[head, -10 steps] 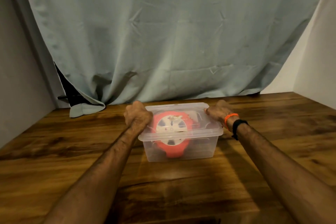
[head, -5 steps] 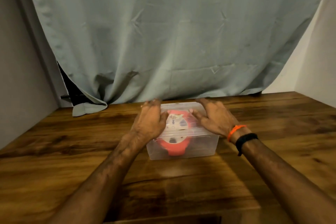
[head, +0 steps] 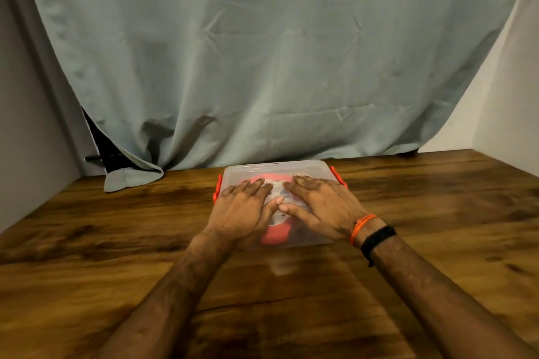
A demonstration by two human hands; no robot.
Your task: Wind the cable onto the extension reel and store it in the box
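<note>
Clear box [head: 306, 167], orange latches [head: 338, 175], red reel [head: 275, 234], brown woodgrain table [head: 116, 242]

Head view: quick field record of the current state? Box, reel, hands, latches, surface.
box: clear plastic storage box, lid on
reel: red extension reel inside, seen through the plastic
left hand: flat on lid, fingers spread
right hand: flat on lid, fingers spread
latches: orange latches at both ends; whether clipped, cannot tell
surface: wooden table
backdrop: grey-green curtain

No legible text, brand or number appears anywhere. The reel's [head: 274, 234] white face [head: 274, 183] shows only blurred, unreadable marks.
</note>
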